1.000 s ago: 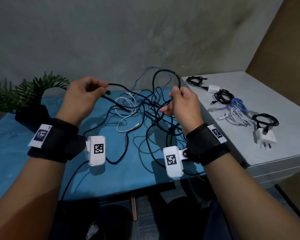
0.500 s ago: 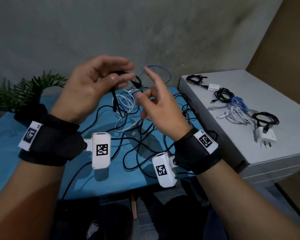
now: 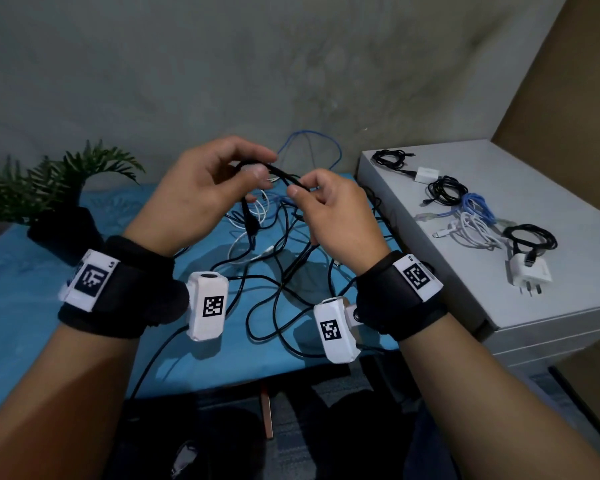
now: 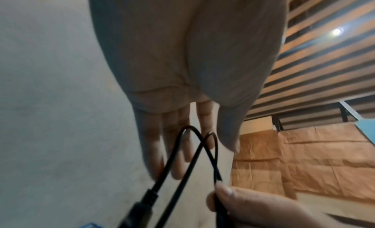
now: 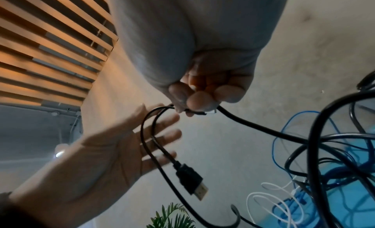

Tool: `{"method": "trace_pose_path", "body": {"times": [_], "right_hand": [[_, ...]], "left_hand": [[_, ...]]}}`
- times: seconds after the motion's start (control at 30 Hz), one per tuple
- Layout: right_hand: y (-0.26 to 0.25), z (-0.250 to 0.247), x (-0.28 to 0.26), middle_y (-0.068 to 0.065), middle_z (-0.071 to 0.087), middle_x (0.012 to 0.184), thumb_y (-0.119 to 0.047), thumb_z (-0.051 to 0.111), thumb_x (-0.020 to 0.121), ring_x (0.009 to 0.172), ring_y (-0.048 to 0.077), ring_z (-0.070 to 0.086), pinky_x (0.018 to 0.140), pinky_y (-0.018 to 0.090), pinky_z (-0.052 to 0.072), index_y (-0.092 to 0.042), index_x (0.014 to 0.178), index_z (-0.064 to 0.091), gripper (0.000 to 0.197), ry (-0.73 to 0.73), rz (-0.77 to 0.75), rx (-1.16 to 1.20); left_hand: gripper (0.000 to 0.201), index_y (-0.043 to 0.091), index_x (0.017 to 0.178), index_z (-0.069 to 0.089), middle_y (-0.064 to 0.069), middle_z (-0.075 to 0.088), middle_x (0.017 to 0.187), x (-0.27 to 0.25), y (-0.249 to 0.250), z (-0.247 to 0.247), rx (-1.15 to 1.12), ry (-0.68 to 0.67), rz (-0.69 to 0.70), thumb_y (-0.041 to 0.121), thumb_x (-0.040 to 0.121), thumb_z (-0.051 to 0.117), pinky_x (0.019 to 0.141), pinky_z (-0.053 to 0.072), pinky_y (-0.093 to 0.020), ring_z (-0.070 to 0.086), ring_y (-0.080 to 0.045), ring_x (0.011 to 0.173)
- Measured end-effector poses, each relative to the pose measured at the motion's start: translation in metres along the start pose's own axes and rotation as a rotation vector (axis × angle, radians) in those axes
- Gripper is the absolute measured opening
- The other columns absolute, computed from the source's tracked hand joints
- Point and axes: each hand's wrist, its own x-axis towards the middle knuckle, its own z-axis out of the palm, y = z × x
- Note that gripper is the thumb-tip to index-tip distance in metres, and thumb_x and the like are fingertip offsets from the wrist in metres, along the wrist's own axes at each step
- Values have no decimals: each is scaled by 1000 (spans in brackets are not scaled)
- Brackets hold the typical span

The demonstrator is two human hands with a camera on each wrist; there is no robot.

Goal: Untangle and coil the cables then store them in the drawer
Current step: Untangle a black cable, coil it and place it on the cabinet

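Both your hands are raised above the blue table (image 3: 42, 327), close together, backs toward the head camera. Your right hand (image 3: 340, 220) has its fingers curled in, thumb and fingertips (image 5: 199, 100) pinching the black USB cable (image 5: 154, 140) where it doubles back into a small loop. Your left hand (image 3: 201, 199) is beside it with fingers straight and spread, palm facing the right hand; the loop lies across those fingers (image 4: 178, 143), which touch or support it without curling round it. In the head view the left thumb and forefinger look near the cable's top, but the wrist views show the hand relaxed and flat. The cable's USB plug (image 5: 191, 181) hangs free below the loop, just off the left palm. From the pinch, the cable runs down into the tangled pile of cables (image 3: 278, 258) on the table: black, white and blue strands crossing each other, a blue loop standing up at the back against the wall. On the grey cabinet (image 3: 541, 299) to your right sit the coiled cables (image 3: 471, 209) in a row, black, blue, white, with two white chargers (image 3: 529, 271) among them. Potted plant (image 3: 59, 188) sits at the table's far left corner.
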Motion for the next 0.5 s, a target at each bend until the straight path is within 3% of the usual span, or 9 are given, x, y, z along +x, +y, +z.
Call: {"method": "trace_pose_path", "body": {"times": [0.07,0.1,0.23,0.33,0.43,0.5], "right_hand": [[-1,-1,1,-5,53,50,-36,60,99,45,12,49,58,43,52,-23,84,61,20,-2,35,24],[-1,-1,1,-5,52,50,-35,61,99,44,12,48,56,41,52,-22,85,62,20,-7,52,48],[-4,-3,-2,1,56,47,-28,61,101,40,15,50,48,30,46,-17,86,61,18,-32,87,167],[-4,-7,-2,2,58,49,-26,60,102,40,16,52,46,26,46,-15,90,61,16,-3,103,219],[-2,-10,0,2,57,50,-26,57,103,42,15,53,45,24,44,-14,91,59,17,48,120,229],[-1,-11,1,0,57,49,-28,55,104,42,15,54,47,25,45,-14,91,58,19,72,131,228]], "left_hand": [[28,31,120,66,7,70,116,1,-5,-2,122,-13,-49,34,93,73,86,60,-41,71,-14,95],[29,33,118,65,8,69,113,2,-8,-2,138,1,-92,34,91,74,80,62,-41,71,-16,90],[14,27,112,65,2,75,99,4,-15,-2,102,130,-187,20,101,61,69,63,-39,75,-21,82],[19,23,106,68,1,77,89,6,-16,-8,-14,184,-222,15,106,51,65,61,-30,76,-18,79],[21,15,110,69,0,77,80,6,-16,-15,-43,215,-207,13,106,48,54,54,-26,69,-16,59],[22,13,108,71,-2,74,73,6,-16,-18,-18,205,-180,10,104,50,45,46,-22,57,-15,46]]}}
